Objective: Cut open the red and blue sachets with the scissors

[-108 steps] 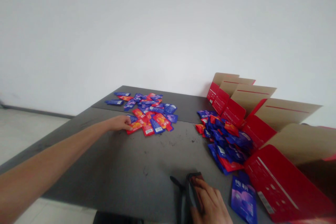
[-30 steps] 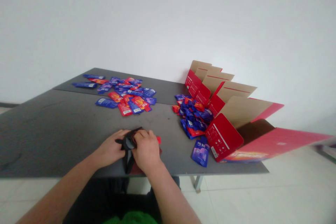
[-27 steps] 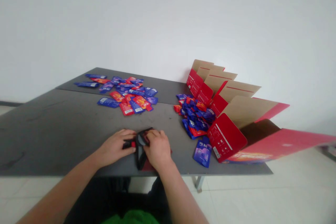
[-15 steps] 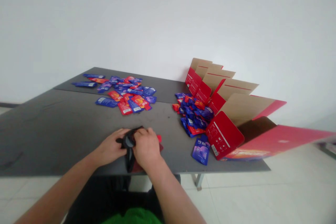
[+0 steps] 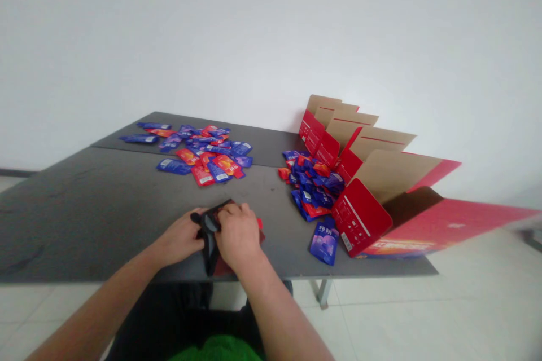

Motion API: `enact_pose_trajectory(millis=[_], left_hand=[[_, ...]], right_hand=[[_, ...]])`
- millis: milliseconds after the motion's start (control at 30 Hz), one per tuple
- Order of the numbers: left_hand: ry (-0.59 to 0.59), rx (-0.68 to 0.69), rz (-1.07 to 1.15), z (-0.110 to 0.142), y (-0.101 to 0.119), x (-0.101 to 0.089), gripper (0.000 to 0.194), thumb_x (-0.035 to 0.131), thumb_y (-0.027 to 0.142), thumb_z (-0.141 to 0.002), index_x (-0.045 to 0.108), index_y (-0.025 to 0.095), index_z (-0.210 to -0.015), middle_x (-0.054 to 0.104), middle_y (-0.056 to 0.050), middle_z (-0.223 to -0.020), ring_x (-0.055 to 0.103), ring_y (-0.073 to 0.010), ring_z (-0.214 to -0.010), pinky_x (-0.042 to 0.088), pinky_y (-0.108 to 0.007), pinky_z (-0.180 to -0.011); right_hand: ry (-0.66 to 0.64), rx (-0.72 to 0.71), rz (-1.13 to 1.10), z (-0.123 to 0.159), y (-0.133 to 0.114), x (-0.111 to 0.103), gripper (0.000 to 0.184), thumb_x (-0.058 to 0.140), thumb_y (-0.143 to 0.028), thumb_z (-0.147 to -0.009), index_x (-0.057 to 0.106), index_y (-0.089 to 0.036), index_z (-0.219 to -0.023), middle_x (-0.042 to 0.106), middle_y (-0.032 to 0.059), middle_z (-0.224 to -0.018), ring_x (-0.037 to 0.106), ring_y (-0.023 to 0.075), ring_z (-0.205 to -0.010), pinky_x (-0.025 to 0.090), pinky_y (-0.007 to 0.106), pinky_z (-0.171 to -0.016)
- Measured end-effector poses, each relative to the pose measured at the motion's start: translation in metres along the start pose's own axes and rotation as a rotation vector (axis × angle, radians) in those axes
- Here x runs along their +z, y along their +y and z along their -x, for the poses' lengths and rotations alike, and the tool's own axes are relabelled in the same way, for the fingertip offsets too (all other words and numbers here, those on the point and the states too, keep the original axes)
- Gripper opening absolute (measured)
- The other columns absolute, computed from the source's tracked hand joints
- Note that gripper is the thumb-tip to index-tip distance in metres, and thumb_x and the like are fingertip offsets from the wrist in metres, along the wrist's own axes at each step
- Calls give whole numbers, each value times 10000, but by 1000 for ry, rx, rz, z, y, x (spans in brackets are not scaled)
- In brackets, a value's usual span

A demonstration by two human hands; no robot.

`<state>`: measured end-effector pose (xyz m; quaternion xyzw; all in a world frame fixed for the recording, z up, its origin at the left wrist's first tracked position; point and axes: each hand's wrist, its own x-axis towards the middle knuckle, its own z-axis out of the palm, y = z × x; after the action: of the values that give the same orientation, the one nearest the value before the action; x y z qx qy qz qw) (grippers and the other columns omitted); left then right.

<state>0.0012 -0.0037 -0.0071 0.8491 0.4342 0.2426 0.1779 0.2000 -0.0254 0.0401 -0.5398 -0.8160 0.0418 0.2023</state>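
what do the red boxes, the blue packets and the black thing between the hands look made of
Red boxes: probably printed cardboard; their stiff flaps show matte brown insides. Blue packets: likely plastic or foil film, thin, slightly shiny and crumpled in places. Black thing: perhaps hard plastic, going by its faint sheen, but partly hidden.

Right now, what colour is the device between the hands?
The device is mainly black; head view shows it.

Looks like some kind of packing workshop tbh; scuffed dark table [image 5: 105, 197], piles of printed blue and red pouches [image 5: 226, 165], row of open cardboard cartons [image 5: 362, 219]; white wall [image 5: 169, 39], pale tiled floor [image 5: 389, 321].
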Motion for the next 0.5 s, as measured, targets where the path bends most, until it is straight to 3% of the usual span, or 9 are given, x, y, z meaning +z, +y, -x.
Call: enact_pose_trajectory(millis=[67, 133, 233, 300, 400, 500], left_hand=[[19, 6, 8, 0, 0, 0, 360, 674, 250, -860, 740, 248, -1214, 697, -80, -1289, 623, -288, -1201, 489, -418, -1080], [-19, 29, 11, 0, 2, -2, 327, 668, 306, -910, 736, 268, -1228, 692, -69, -1299, 621, -265, -1203, 482, -399, -1085], [-70, 28, -7, -2, 4, -5, 345, 666, 400, -950, 712, 290, -1273, 684, -66, -1312, 618, -253, -1203, 479, -392, -1076], [-73, 21, -17, -2, 4, -5, 364, 679, 404, -943, 702, 291, -1288, 674, -70, -1331, 611, -259, -1215, 474, -402, -1079], [-62, 18, -22, -1, 2, -3, 355, 689, 389, -930, 716, 286, -1268, 689, -74, -1306, 610, -271, -1216, 472, -416, -1085], [-13, 24, 4, 0, 2, -1, 313, 700, 303, -890, 751, 270, -1198, 701, -76, -1279, 616, -280, -1198, 478, -425, -1081]], right_hand=[[-33, 12, -12, 5, 1, 8, 94, 643, -246, -917, 711, -237, -981, 708, 43, -1092, 558, 238, -1004, 437, 346, -879], [-26, 78, -8, 13, 22, 7, 120, 669, -228, -893, 714, -243, -1003, 709, 29, -1132, 560, 230, -1013, 433, 332, -885], [-9, 225, 62, 21, 63, -9, 164, 654, -177, -886, 730, -229, -1022, 715, 38, -1132, 565, 233, -1009, 427, 329, -892], [9, 281, 110, 20, 74, -21, 182, 644, -161, -887, 736, -216, -1035, 716, 53, -1127, 565, 244, -1014, 428, 338, -896], [52, 196, 78, 12, 52, -21, 192, 660, -201, -897, 728, -227, -1074, 703, 54, -1198, 558, 254, -1067, 431, 346, -922], [25, 46, -2, 8, 14, -3, 137, 673, -258, -909, 720, -240, -1036, 703, 52, -1184, 562, 259, -1063, 439, 356, -915]])
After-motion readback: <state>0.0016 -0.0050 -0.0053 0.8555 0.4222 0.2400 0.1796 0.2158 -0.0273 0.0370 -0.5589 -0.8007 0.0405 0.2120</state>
